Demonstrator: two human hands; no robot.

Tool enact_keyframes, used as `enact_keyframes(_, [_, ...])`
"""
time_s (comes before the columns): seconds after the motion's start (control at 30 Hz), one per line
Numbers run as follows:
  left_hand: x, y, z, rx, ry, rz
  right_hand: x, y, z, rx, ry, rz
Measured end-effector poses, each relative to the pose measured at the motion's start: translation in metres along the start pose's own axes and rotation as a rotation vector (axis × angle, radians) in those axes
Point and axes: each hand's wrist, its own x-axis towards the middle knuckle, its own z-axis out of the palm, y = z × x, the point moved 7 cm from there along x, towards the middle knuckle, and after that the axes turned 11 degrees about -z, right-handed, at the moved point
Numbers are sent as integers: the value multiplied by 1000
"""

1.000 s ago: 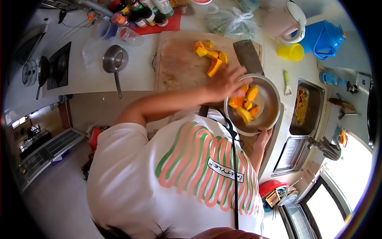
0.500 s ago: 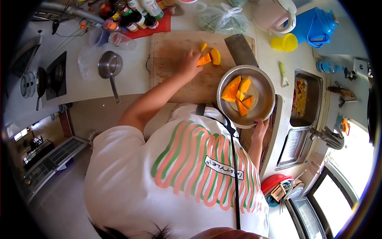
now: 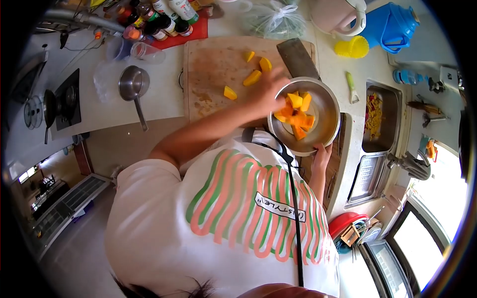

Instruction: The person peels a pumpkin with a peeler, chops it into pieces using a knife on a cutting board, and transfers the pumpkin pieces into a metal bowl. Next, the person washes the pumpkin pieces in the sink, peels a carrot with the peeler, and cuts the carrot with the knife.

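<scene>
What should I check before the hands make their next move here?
1. Bowl steadied: ok; the right hand holds the metal bowl at its rim.
2. Bowl supported underneath: cannot tell; its underside is hidden.
3. Room inside: ok; bare metal shows beside the pumpkin pieces.
4. Left hand empty: cannot tell; it is blurred at the rim.
5. Loose pieces reachable: seemingly ok; four show on the cutting board.
6. Cleaver out of the way: arguably not ok; it lies close by the bowl.
</scene>
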Motion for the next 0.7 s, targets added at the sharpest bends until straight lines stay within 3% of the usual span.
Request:
enact_keyframes(0.07, [28, -31, -27, 200, 178, -235, -7, -7, 2, 38, 12, 11])
enact_keyframes(0.13, [40, -48, -39, 479, 344, -128, -6, -3, -1, 17, 7, 12])
enact_keyframes(0.27, [46, -80, 3, 780, 134, -128, -3, 0, -3, -23, 2, 3])
enact_keyframes(0.3, [42, -83, 8, 835, 234, -34, -1, -2, -1, -14, 3, -14])
enact_keyframes(0.4, [38, -105, 23, 758, 220, -6, -2, -2, 0, -31, 8, -45])
enact_keyframes(0.57, [41, -122, 7, 315, 362, 66, -2, -6, -3, -96, 16, -31])
enact_keyframes(0.7, [47, -94, -25, -137, 438, -159, 5, -1, -1, -85, 11, -53])
